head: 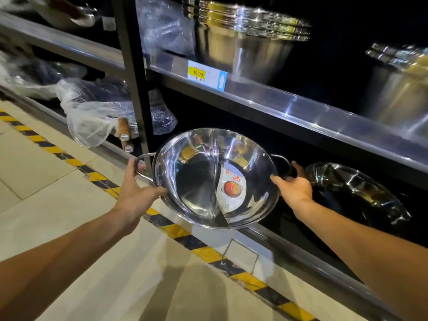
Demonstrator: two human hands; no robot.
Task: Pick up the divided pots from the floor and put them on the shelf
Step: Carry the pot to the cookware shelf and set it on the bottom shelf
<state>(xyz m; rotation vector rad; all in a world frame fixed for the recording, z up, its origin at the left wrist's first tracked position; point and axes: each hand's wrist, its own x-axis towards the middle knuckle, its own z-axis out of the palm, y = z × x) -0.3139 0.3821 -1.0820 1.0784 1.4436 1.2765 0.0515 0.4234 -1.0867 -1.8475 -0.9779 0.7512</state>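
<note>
Both hands, left [136,191] and right [295,186], fingers wrapped round pot [215,179] handles; keep level, slide onto low shelf [289,237] beside wrapped pot [356,193].

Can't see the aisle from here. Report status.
Left hand and right hand each grip a pot handle. Pot airborne at bottom shelf. Wrapped pot already there, right.

dim aisle, glare on steel, blurred, warped edges.

Divided pots [215,179]: one; steel buckets [250,42]: two stacks (blurred); price tags [206,75]: one
</note>
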